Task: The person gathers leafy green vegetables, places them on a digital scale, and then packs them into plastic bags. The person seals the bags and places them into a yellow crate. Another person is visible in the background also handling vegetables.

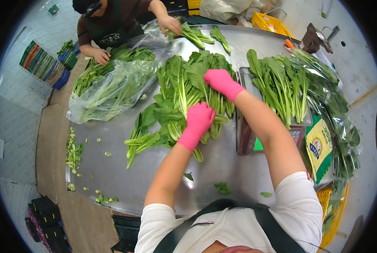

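Note:
A heap of leafy greens (175, 79) with long pale stalks lies in front of me on a steel table (112, 177). My left hand (198, 123), in a pink glove, is curled around greens at the near side of the heap. Farther up, my right hand (223, 83), gloved alike, has its fingers closed at the edge of a broad leaf (196, 75). Its fingertips are partly hidden. To the right, a bunch of greens (280, 85) rests on the metal pan of a weighing scale (247, 136), whose display is partly behind my right forearm.
Across the table, a co-worker's hand (169, 25) handles greens near a clear plastic bag (112, 91) of greens. Bagged greens (330, 91) and a printed yellow-green packet (318, 147) lie right of the scale. Trimmings (73, 155) litter the left edge. A yellow crate (270, 23) stands behind.

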Demonstrator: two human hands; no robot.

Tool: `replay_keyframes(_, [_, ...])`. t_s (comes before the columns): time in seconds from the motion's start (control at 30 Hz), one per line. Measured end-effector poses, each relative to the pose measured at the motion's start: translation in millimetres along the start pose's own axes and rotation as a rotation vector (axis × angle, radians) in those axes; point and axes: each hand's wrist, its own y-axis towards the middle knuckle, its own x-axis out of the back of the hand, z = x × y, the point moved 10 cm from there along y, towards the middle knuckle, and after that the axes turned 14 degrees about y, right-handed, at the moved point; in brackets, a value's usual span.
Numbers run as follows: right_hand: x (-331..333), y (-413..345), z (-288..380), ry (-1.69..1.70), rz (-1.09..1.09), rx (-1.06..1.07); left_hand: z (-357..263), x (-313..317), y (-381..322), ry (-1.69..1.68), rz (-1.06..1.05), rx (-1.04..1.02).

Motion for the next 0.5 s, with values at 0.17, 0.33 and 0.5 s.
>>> replay_keyframes(0.17, [92.7,-3.6,-2.0,0.909,-0.426,-0.146,4.0,-6.8,0.2,-0.075,0.04,-0.048])
replay_keyframes(0.33, [30.9,-141.0,79.2,0.914,0.528,-0.325,27.8,11.0,-19.5,-0.351,0.119,-0.159])
replay_keyframes(0.5, [-10.8,-166.0,71.5,0.429,-0.239,-0.235,97.0,30.8,-27.8,-0.586,-0.08,0.264])
